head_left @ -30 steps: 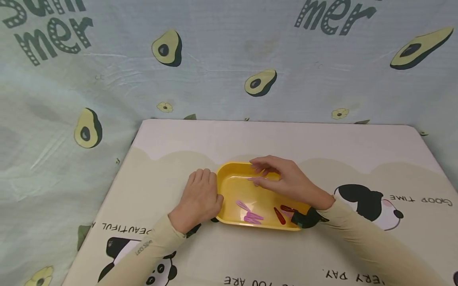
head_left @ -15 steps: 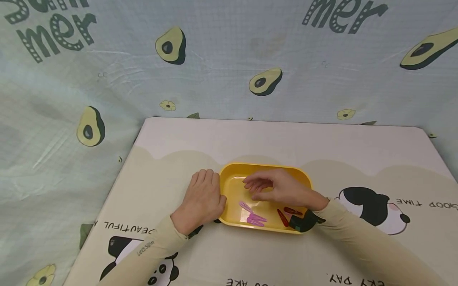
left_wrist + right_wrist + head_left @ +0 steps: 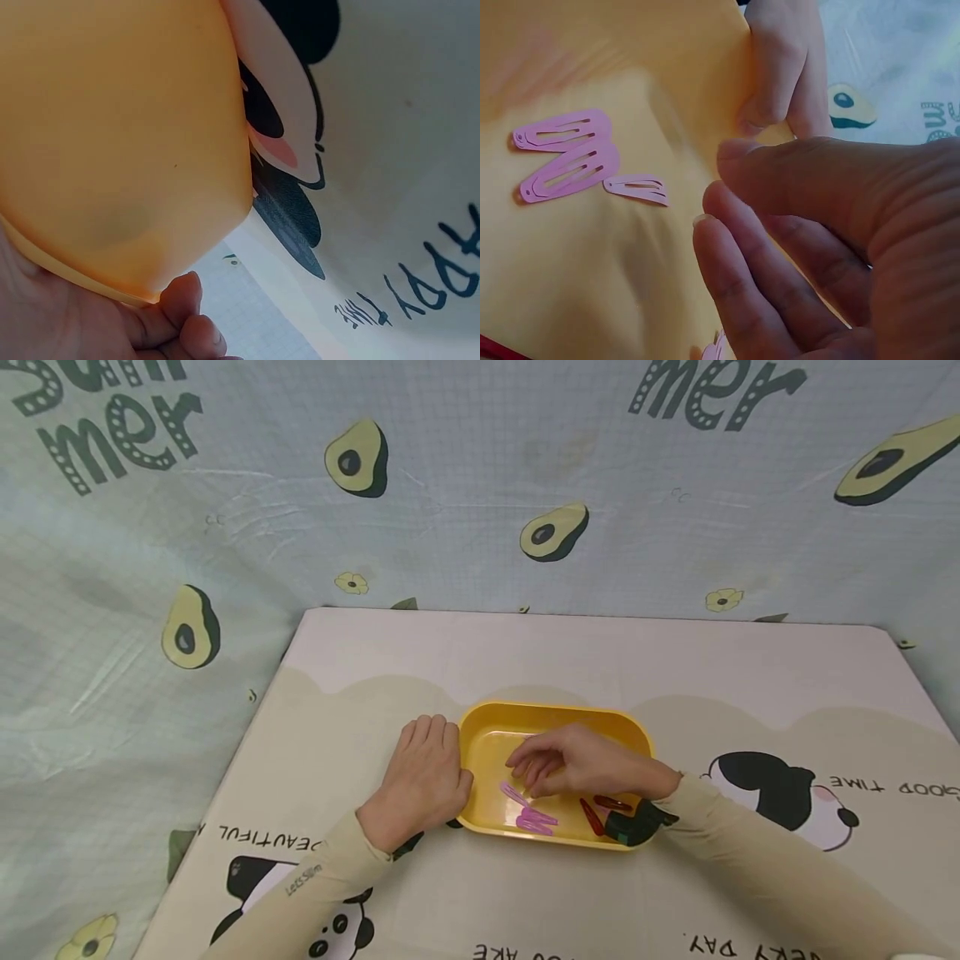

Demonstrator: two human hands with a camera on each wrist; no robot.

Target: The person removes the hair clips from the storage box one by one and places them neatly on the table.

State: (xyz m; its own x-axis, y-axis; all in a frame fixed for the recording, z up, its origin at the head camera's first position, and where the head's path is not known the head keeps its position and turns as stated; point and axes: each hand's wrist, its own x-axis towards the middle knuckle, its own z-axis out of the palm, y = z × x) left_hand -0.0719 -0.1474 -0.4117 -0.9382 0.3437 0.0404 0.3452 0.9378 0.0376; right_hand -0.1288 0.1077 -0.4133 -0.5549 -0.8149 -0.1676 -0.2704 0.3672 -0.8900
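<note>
A yellow tray [image 3: 480,814] stands on the table. My left hand [image 3: 423,781] grips its left end; in the left wrist view, curled fingers [image 3: 180,307] lie at its rim. Several pink snap hair clips [image 3: 534,820] lie in the tray's near left part. Just above them hovers my right hand [image 3: 581,764], fingers bent loosely, with nothing seen between thumb and fingertips in the right wrist view. There, two larger pink clips [image 3: 570,176] lie side by side beside a smaller one [image 3: 637,187], and another [image 3: 715,349] is partly hidden by the fingers.
Red snap clips [image 3: 592,817] lie in the tray's near right part. A dark object [image 3: 633,825] beneath my right wrist covers that corner. The table [image 3: 390,643] has a printed cover, and an avocado-patterned cloth [image 3: 450,468] hangs behind it.
My right hand has come from the tray's far side toward me, then lower and closer to the pink clips. The left hand keeps its grip on the tray.
</note>
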